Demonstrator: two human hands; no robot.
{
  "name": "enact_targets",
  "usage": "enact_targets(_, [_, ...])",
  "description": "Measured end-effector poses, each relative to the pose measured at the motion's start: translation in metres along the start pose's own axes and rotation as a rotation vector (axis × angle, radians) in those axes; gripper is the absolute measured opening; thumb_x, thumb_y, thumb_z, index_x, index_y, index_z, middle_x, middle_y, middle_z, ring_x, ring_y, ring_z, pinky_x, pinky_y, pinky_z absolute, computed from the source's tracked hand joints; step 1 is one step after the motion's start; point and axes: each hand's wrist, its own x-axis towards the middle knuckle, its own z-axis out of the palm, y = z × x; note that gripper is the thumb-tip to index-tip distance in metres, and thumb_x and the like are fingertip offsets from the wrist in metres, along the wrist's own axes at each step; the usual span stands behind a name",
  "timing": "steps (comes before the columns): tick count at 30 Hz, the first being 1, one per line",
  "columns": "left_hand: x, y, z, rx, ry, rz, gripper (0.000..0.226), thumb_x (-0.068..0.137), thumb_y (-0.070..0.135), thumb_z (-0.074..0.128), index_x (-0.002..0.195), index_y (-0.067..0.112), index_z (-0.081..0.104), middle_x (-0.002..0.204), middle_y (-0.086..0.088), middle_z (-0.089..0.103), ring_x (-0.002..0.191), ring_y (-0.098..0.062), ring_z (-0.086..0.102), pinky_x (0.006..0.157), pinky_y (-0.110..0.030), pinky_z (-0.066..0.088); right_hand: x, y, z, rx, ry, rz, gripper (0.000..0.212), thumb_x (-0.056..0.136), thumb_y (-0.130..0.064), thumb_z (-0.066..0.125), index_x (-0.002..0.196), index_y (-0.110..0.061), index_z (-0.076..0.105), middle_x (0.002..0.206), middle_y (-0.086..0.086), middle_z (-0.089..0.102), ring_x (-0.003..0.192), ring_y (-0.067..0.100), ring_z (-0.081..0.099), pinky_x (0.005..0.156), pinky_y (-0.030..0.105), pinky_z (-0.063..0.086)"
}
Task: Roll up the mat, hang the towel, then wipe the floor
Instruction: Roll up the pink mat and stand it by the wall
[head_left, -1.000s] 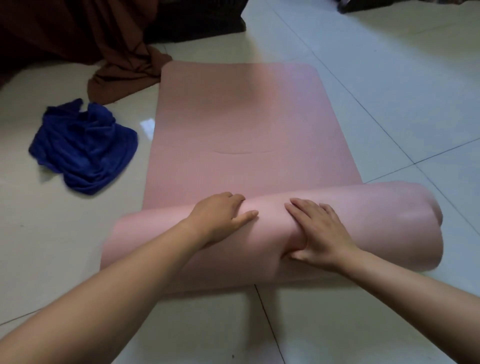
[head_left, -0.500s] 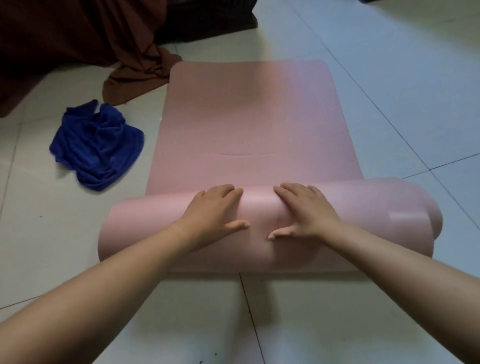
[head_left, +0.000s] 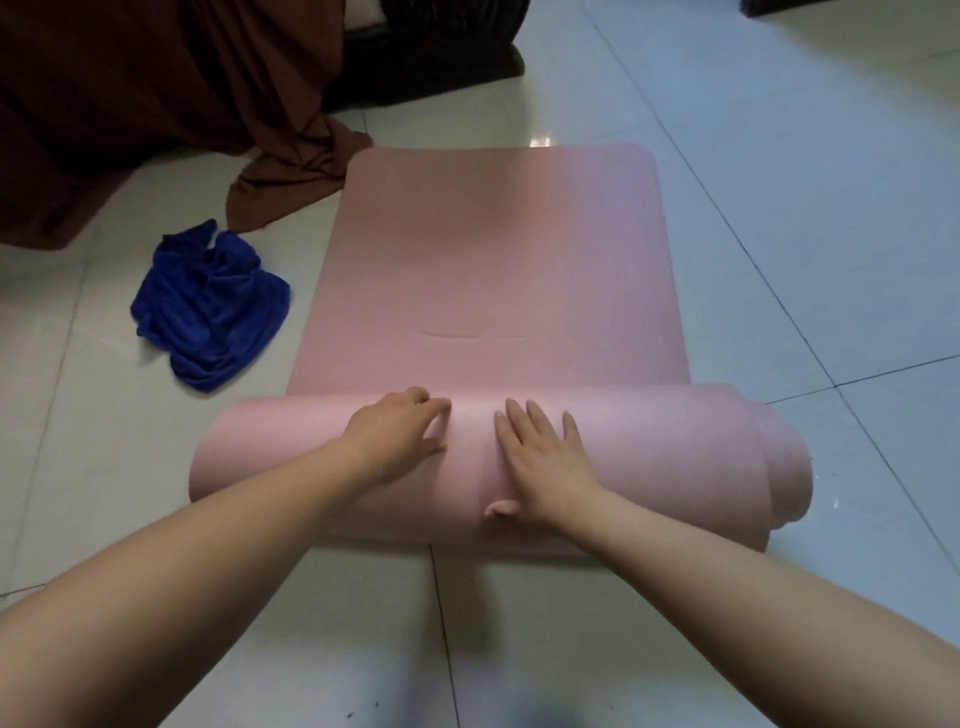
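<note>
A pink mat lies on the white tiled floor, its near end wound into a loose roll that runs left to right. Both hands sit on top of the roll near its middle. My left hand rests on the roll with its fingers bent over the far side. My right hand lies flat with straight, spread fingers, the thumb tucked at the roll's near side. A crumpled blue towel lies on the floor to the left of the mat.
A brown cloth hangs from dark furniture at the back left and spills onto the floor beside the mat's far corner. A dark furniture base stands behind the mat. Bare tiles stretch to the right and in front of the roll.
The roll has travelled further up the mat, leaving a shorter flat part. My right hand has gone from bent fingers to flat, spread fingers on the roll.
</note>
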Motion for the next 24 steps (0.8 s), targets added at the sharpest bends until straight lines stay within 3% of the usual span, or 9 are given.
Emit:
enact_targets(4, [-0.004, -0.002, -0.004, 0.047, -0.085, 0.082, 0.067, 0.088, 0.049, 0.054, 0.145, 0.026, 0.025, 0.150, -0.004, 0.026, 0.132, -0.026, 0.034, 0.099, -0.039, 0.041, 0.014, 0.006, -0.003, -0.001, 0.003, -0.009, 0.104, 0.080, -0.063, 0.052, 0.147, -0.009, -0.006, 0.157, 0.009, -0.005, 0.143, 0.029, -0.003, 0.111, 0.057, 0.004])
enact_targets(7, [-0.005, -0.009, -0.004, 0.055, -0.056, 0.124, 0.073, 0.087, 0.050, 0.056, 0.146, 0.025, 0.021, 0.153, -0.003, 0.020, 0.135, -0.025, 0.029, 0.100, -0.040, 0.040, 0.026, 0.012, -0.011, -0.018, 0.029, -0.010, 0.100, 0.082, -0.062, 0.050, 0.147, -0.009, -0.003, 0.157, 0.008, -0.001, 0.143, 0.028, 0.000, 0.111, 0.056, 0.006])
enact_targets(14, [0.011, -0.019, -0.002, 0.039, 0.033, 0.132, 0.096, 0.073, 0.065, 0.062, 0.148, 0.025, 0.016, 0.155, -0.003, 0.017, 0.140, -0.022, 0.021, 0.108, -0.036, 0.030, 0.040, 0.027, -0.023, 0.083, 0.141, 0.136, 0.078, 0.085, -0.059, 0.048, 0.144, -0.016, 0.020, 0.154, 0.004, 0.015, 0.141, 0.022, 0.012, 0.112, 0.050, 0.011])
enact_targets(19, [0.036, -0.025, -0.008, 0.039, 0.054, 0.101, 0.093, 0.074, 0.065, 0.061, 0.147, 0.027, 0.017, 0.155, -0.002, 0.021, 0.139, -0.022, 0.024, 0.107, -0.037, 0.033, 0.044, 0.026, -0.027, 0.093, 0.187, 0.087, 0.070, 0.087, -0.054, 0.049, 0.140, -0.014, 0.026, 0.151, 0.005, 0.021, 0.138, 0.024, 0.017, 0.111, 0.048, 0.013])
enact_targets(24, [0.059, -0.026, -0.026, 0.002, 0.064, 0.078, 0.076, 0.081, 0.055, 0.060, 0.144, 0.030, 0.026, 0.151, 0.002, 0.029, 0.134, -0.022, 0.033, 0.101, -0.037, 0.041, 0.044, 0.038, -0.033, 0.078, 0.120, 0.027, 0.089, 0.081, -0.061, 0.053, 0.145, -0.012, 0.016, 0.155, 0.004, 0.010, 0.142, 0.023, 0.006, 0.114, 0.047, 0.004])
